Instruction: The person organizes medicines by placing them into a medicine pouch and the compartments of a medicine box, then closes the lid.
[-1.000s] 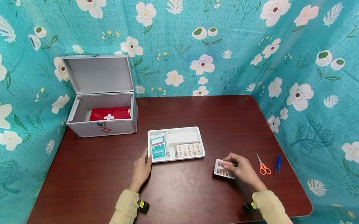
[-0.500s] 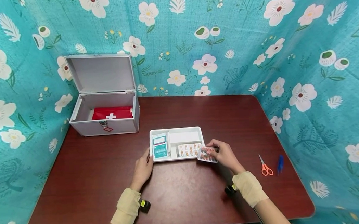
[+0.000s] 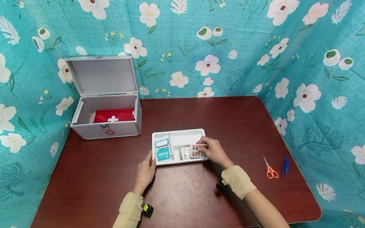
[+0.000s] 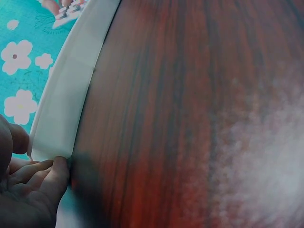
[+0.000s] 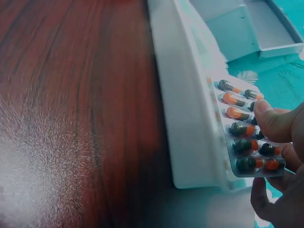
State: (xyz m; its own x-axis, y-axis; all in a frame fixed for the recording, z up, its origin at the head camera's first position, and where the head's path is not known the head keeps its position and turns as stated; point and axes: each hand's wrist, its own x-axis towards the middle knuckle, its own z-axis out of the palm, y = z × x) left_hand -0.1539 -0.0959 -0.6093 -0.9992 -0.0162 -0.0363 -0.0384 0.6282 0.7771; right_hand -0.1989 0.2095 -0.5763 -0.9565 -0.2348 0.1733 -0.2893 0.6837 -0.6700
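Note:
My right hand [image 3: 214, 151] pinches a capsule blister pack [image 3: 198, 151] over the lower right compartment of a white divided tray [image 3: 187, 139]. In the right wrist view this blister pack [image 5: 243, 137] shows dark-and-orange capsules, thumb on its face and fingers behind, tilted above the tray's wall [image 5: 183, 109]. Another blister pack [image 3: 185, 153] with paler orange capsules lies beneath it, partly covered. Teal-and-white packets [image 3: 163, 153] fill the left compartment. My left hand [image 3: 145, 172] holds the tray's left end; the left wrist view shows thumb and fingers [image 4: 54, 178] at its corner.
Orange-handled scissors [image 3: 270, 169] and blue tweezers [image 3: 285, 167] lie at the right of the brown table [image 3: 233, 118]. A silver case [image 3: 111, 130] stands at the back left, lid raised, with a red pouch [image 3: 115, 115] inside. A floral curtain [image 3: 173, 58] borders the table.
My right hand has carried the blister pack leftward from the table's right side to over the tray's lower right compartment. The left hand has stayed at the tray's left end.

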